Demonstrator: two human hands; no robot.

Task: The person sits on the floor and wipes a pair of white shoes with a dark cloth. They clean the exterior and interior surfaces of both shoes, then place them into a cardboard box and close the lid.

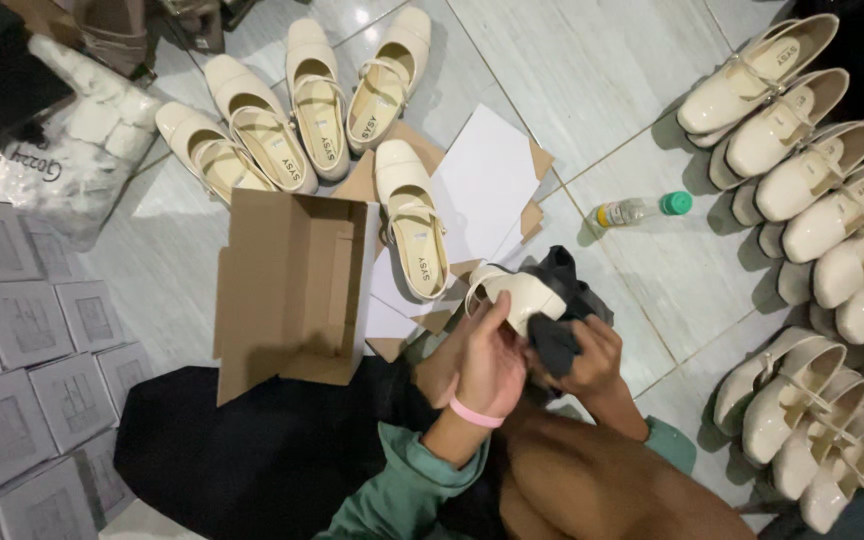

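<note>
Left hand [487,365] gripping cream shoe [517,295], toe up-left; right hand [587,360] clutching dark cloth [562,320]

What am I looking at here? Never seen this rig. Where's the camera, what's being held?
There is no machine: one camera on a person's head looks down at their own bare hands. The left hand holds a cream shoe; the right hand presses a dark cloth against it. On the tiled floor lie an open cardboard box, more cream shoes in rows, a plastic bottle with a green cap, and grey boxes stacked at the left.
</note>
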